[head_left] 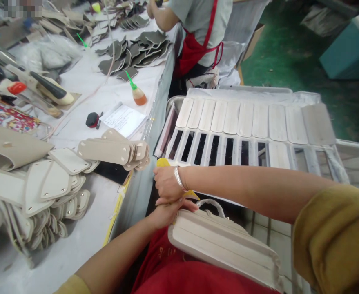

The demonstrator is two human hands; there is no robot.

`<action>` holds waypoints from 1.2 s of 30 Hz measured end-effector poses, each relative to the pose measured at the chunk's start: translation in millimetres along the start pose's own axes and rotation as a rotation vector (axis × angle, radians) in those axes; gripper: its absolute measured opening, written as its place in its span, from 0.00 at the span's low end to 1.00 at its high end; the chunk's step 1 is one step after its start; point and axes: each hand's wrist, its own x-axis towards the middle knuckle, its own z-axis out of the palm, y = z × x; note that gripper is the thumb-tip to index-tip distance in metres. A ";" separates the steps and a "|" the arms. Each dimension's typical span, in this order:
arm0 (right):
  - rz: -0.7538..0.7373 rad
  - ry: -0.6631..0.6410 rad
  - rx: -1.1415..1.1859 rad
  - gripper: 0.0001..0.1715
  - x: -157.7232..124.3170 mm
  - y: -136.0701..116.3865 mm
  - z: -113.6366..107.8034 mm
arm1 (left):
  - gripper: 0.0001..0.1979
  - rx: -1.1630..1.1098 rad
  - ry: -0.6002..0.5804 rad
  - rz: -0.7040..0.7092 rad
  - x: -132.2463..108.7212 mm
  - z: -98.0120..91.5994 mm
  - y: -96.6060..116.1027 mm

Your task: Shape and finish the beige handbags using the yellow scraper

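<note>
A cream handbag (222, 245) with a pale wrapped handle (212, 204) lies tilted across my lap against a red apron. My left hand (167, 213) is closed at the bag's near-left corner, its thumb along the top edge; its other fingers are mostly hidden. Just above it, touching it, my right hand (168, 183) is a fist with a silver bracelet at the wrist. Something yellow (163, 162) sticks out beyond the fist, and yellow shows again below the wrist; what kind of thing it is I cannot make out.
Beige straps and tabs (56, 179) are piled on the left table, by a black tape measure (92, 119), a written paper (124, 119) and a glue bottle (139, 96). Beyond my right arm, a rack (204, 136) carries rows of cream panels. A co-worker (202, 32) sits ahead.
</note>
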 end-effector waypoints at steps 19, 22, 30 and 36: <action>0.374 -0.043 0.176 0.35 -39.0 -14.4 31.9 | 0.25 0.134 0.113 -0.173 8.5 21.8 6.3; 0.463 -0.080 0.165 0.37 -43.0 -25.4 29.3 | 0.24 0.062 0.100 -0.131 7.9 21.9 4.6; 1.029 0.310 0.651 0.37 -57.6 -43.1 -13.8 | 0.34 -0.678 0.060 -0.023 -29.5 -1.8 -27.5; 0.767 1.216 1.743 0.38 -28.5 -85.7 -26.1 | 0.20 -0.559 0.047 0.120 -60.0 -8.5 -41.2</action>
